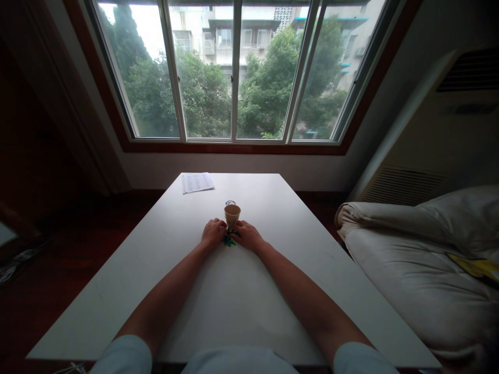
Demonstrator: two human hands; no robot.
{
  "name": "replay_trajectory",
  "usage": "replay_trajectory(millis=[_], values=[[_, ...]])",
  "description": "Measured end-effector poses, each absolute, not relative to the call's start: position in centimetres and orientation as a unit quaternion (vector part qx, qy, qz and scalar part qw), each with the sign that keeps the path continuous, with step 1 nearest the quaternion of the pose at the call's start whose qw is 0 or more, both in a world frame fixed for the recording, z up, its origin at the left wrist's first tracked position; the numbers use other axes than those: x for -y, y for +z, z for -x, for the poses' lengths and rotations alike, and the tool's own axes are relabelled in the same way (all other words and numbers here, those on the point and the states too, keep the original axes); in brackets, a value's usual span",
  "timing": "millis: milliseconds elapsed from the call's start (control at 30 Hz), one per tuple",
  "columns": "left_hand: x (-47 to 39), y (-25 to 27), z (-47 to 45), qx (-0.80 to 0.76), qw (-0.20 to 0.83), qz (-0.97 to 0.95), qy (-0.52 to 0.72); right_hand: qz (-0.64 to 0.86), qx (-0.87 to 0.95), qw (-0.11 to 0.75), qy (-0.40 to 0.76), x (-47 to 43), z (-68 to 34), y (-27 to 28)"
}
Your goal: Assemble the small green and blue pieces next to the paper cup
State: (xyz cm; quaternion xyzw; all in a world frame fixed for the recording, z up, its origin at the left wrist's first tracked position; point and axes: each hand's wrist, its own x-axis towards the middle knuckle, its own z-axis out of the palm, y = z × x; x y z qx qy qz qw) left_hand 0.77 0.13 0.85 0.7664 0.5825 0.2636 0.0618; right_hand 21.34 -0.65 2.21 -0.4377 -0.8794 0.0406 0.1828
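A tan paper cup (233, 212) stands upright on the white table, its open mouth facing up toward me. My left hand (213, 232) is closed, its fingertips against the cup's lower left side. On the other side my right hand (248, 236) has curled fingers close to the cup's lower right, and its thumb side reaches over a small pile of green, blue and yellow pieces (228, 240). Whether a piece is pinched there is too small to make out. The pile lies just in front of the cup, between both hands, and its shapes are unclear.
Right behind the cup lies a thin dark loop (230, 202). Printed paper sheets (198, 183) rest at the far left of the white table (296, 291). A cushioned seat with a folded cover (409, 259) is on the right, and a wide window (234, 93) faces me.
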Motion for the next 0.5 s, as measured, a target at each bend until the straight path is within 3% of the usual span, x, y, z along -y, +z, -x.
replay_trajectory(millis=[500], values=[[-0.1, 1.2, -0.9, -0.591, 0.057, -0.767, 0.242, 0.436, 0.864, 0.246, 0.054, -0.4, -21.5, 0.7]])
